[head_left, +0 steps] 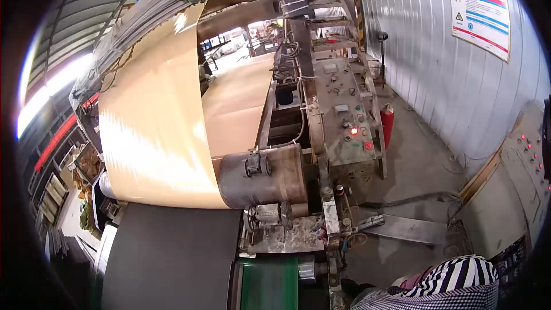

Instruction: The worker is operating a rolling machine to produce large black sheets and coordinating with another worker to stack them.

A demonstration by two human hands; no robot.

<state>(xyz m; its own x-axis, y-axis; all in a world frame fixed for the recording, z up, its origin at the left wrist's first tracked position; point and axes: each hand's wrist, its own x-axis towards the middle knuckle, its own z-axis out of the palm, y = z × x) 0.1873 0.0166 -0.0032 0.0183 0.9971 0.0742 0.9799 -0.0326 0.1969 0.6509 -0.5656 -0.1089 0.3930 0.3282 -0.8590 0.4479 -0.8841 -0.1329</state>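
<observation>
Neither my left hand nor my right hand shows. Striped black-and-white fabric [459, 275] and checked cloth [442, 298] fill the lower right edge; whose clothing this is, I cannot tell. A wide, shiny tan sheet [160, 120] hangs down from a long roll high on the left and curves round a roller at its lower end. Beside its lower right edge, a brown drum [264, 181] carries a small clamp-like fitting. Below the sheet lies a broad dark grey surface [178, 252], with a green strip [270, 284] to its right.
A worn control panel [344, 103] with knobs and a lit red lamp stands right of the machine frame. Beyond it is a red fire extinguisher [387, 125]. A second panel [519, 166] with red lights stands far right. A hose [407, 200] crosses the floor.
</observation>
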